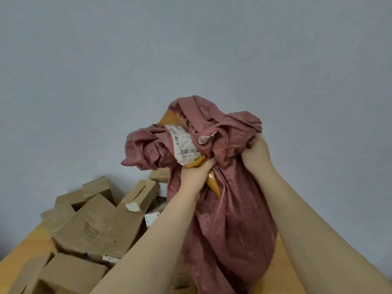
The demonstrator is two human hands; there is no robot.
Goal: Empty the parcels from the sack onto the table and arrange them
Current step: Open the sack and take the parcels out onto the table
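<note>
A dusty pink woven sack (229,219) is held up over a yellow wooden counter (19,251) by two hands. The left hand (196,172) is clenched round a bunch of the sack's cloth and, with it, one orange-yellow plastic parcel (214,185). The right hand (256,154) is clenched round another bunch of cloth, just beside the left hand and a little higher. One white label (183,143) with black bar codes is stuck on the parcel, above the left hand. The parcel is partly wrapped in the cloth. One tip is seen above the label and one below the left hand. The rest of the sack hangs down between the two arms, and its bottom is cut off by the picture.

A pile of brown cardboard boxes (95,225) is seen to the left of the left hand and lower down. At least eight can be counted, but the boxes overlap, so the full number cannot be told. One long brown box (144,194) with a white end is leaned on top, nearest the left hand. One small white box (151,218) is tucked just under it.

The pile is pushed up near the grey-blue wall (191,49). The counter's left edge is seen far left of the left hand, with boxes close to it. A thin bare strip is left there, and another is seen under the right arm.
</note>
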